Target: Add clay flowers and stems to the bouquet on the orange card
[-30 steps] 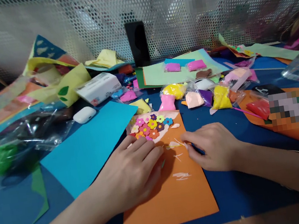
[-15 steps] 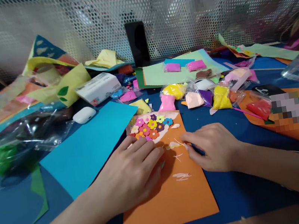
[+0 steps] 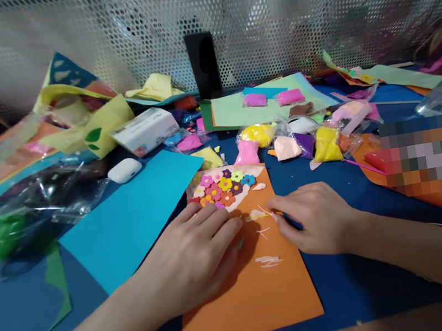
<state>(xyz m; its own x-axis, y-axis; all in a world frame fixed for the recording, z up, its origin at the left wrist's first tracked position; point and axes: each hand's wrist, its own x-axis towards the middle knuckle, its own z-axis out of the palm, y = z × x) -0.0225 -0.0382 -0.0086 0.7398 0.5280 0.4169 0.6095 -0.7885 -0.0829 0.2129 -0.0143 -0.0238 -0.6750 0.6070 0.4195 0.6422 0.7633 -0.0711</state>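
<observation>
One orange sheet lies at the lower centre of the frame, the left hand on it with bent fingers and the right hand, fingers curled, at its right edge; whether either grips anything, I cannot tell. Beyond, small flower shapes cluster mid-frame, with plastic-wrapped packets farther right and a dark phone upright at upper centre.

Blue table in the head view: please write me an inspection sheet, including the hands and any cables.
Surface: blue table, crowded toward the back.
Job's things: orange sheet bearing small flowers and white marks.
Clutter: blue sheet, white box, yellow packet, among other pieces.
Hands: left hand on the orange sheet; right hand at its right edge, grip unclear.
Cables: nothing seen.
Surroundings: perforated screen behind, black phone upright before it.
</observation>
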